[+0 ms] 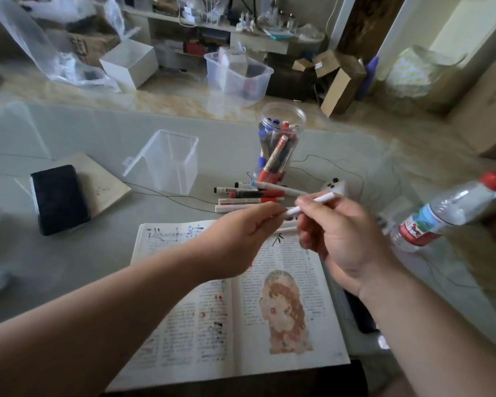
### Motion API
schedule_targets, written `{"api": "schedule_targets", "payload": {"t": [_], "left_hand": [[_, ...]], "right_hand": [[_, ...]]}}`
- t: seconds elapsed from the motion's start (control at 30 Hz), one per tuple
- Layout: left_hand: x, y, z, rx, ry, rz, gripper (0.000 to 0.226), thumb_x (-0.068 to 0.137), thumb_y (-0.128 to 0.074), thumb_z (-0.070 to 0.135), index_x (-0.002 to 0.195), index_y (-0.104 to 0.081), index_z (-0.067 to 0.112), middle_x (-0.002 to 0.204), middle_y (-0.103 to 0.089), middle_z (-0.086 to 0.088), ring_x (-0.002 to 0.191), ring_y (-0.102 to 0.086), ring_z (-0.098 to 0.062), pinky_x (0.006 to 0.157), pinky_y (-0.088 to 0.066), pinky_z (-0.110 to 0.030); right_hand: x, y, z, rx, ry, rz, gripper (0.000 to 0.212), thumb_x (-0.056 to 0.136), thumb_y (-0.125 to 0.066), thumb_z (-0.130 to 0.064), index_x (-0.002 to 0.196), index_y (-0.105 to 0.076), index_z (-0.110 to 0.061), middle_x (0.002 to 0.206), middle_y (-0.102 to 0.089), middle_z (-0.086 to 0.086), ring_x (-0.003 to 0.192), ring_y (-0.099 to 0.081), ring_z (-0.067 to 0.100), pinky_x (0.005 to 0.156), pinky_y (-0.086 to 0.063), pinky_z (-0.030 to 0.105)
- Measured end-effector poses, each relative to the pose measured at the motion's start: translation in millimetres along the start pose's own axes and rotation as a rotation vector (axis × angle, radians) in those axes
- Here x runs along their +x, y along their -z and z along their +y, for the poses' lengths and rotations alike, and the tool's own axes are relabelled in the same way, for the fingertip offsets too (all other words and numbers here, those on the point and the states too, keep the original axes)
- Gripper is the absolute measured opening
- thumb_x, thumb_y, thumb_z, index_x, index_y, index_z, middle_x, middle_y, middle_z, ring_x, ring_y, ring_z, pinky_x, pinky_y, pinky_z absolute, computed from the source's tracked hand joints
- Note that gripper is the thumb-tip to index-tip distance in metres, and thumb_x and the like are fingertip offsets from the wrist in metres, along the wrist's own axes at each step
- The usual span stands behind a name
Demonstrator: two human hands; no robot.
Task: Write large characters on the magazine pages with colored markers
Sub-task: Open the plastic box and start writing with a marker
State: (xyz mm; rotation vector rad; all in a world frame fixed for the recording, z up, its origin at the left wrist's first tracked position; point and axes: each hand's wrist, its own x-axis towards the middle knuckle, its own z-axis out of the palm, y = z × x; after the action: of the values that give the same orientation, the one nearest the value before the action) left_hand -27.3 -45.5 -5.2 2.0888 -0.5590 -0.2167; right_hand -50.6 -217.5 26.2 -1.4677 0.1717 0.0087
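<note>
Two grips meet above the far edge of the magazine, sharing one white marker. The left grip pinches the marker's near end in its fingertips. The right grip has its fingers curled round the barrel, whose other end pokes out past the knuckles, away from the magazine. Held end against barrel like this, it looks as if a cap is being pulled off or pushed on. I cannot tell which, since the tip is hidden. The marker hangs clear of the paper, so no stroke is under way.

The magazine lies open and flat on the smooth grey worktop. Its matte pages carry dense print, a brown-toned illustration, and red, blue and black marker strokes. Just beyond the magazine lies a heap of loose markers, slim and mostly white-barrelled with red or black parts. Behind them a clear round jar holds more, probably kept close for colour changes. A clear plastic bottle with a red cap sits to the magazine's right. A rigid clear box sits beyond its left corner.
</note>
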Motion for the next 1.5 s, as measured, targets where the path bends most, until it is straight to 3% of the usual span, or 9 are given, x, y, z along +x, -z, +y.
{"api": "schedule_targets", "payload": {"t": [0.13,0.37,0.53,0.6,0.7,0.87,1.2,1.37,1.5], "left_hand": [[7.8,-2.2,-8.1,-0.07,0.027,0.068,0.023,0.105,-0.048,0.032,0.118,-0.067,0.03,0.079,-0.064,0.023,0.059,-0.054,0.006,0.057,-0.038,-0.01],[15.3,5.4,-22.3,-0.23,0.326,-0.134,0.052,0.089,-0.042,0.074,0.13,-0.052,0.043,0.059,-0.053,0.019,0.054,-0.047,-0.002,0.06,-0.039,-0.027],[10.8,9.4,-49.5,0.452,0.455,-0.345,0.028,0.102,-0.047,0.023,0.129,-0.051,0.029,0.114,-0.065,0.001,0.099,-0.062,-0.019,0.083,-0.049,-0.03],[9.7,7.3,-54.3,0.503,0.477,-0.414,0.031,0.102,-0.043,0.016,0.128,-0.055,0.031,0.11,-0.061,0.011,0.099,-0.061,-0.012,0.078,-0.045,-0.022],[14.9,7.4,-56.9,0.547,0.441,-0.406,0.037,0.103,-0.04,0.017,0.129,-0.054,0.038,0.098,-0.054,0.02,0.088,-0.056,-0.006,0.072,-0.043,-0.021],[15.6,8.1,-64.4,0.574,0.38,-0.376,0.04,0.104,-0.04,0.018,0.133,-0.053,0.042,0.132,-0.056,0.017,0.116,-0.055,-0.013,0.1,-0.047,-0.033],[12.4,8.9,-79.1,0.514,0.322,-0.429,0.045,0.103,-0.044,0.022,0.138,-0.043,0.05,0.122,-0.052,0.02,0.115,-0.054,-0.01,0.098,-0.046,-0.033],[14.6,8.3,-84.2,0.476,0.338,-0.419,0.045,0.096,-0.061,0.042,0.137,-0.044,0.049,0.089,-0.043,0.023,0.089,-0.047,-0.006,0.082,-0.039,-0.027],[15.6,7.5,-81.8,0.469,0.351,-0.419,0.057,0.088,-0.07,0.048,0.138,-0.041,0.05,0.101,-0.048,0.022,0.094,-0.053,-0.006,0.084,-0.047,-0.03]], "right_hand": [[10.5,-9.2,20.3,-0.096,0.065,-0.084,0.011,0.096,-0.064,-0.007,0.086,-0.064,-0.012,0.059,-0.061,0.004,0.053,-0.055,0.018,0.051,-0.045,0.028],[37.2,9.0,25.8,-0.06,0.079,-0.052,0.022,0.1,-0.058,-0.01,0.079,-0.054,-0.008,0.056,-0.05,0.008,0.047,-0.045,0.022,0.047,-0.04,0.031],[56.4,35.8,47.6,-0.228,0.048,-0.015,0.025,0.091,-0.072,-0.009,0.074,-0.054,-0.013,0.051,-0.053,0.006,0.045,-0.05,0.02,0.047,-0.043,0.031],[57.1,37.8,60.7,-0.286,-0.015,-0.089,0.025,0.092,-0.069,-0.005,0.07,-0.066,-0.017,0.057,-0.064,0.006,0.054,-0.061,0.022,0.056,-0.051,0.034],[54.8,37.8,72.8,-0.488,-0.01,-0.187,0.017,0.09,-0.071,-0.009,0.075,-0.075,-0.017,0.071,-0.073,0.006,0.071,-0.07,0.023,0.068,-0.056,0.036],[57.9,30.9,83.2,-0.621,0.021,-0.216,0.017,0.083,-0.077,-0.007,0.071,-0.067,-0.016,0.058,-0.064,-0.009,0.054,-0.054,0.002,0.052,-0.041,0.015],[59.7,29.8,93.1,-0.754,0.06,-0.289,0.02,0.083,-0.079,-0.016,0.068,-0.068,-0.022,0.068,-0.067,-0.01,0.062,-0.059,0.006,0.053,-0.044,0.02],[61.0,28.0,98.6,-0.8,0.03,-0.217,0.023,0.082,-0.079,-0.019,0.064,-0.066,-0.022,0.066,-0.067,-0.011,0.06,-0.059,0.005,0.052,-0.044,0.021],[60.9,27.1,98.7,-0.799,0.045,-0.213,0.021,0.083,-0.079,-0.018,0.066,-0.067,-0.022,0.068,-0.067,-0.011,0.06,-0.059,0.005,0.051,-0.044,0.018]]}}
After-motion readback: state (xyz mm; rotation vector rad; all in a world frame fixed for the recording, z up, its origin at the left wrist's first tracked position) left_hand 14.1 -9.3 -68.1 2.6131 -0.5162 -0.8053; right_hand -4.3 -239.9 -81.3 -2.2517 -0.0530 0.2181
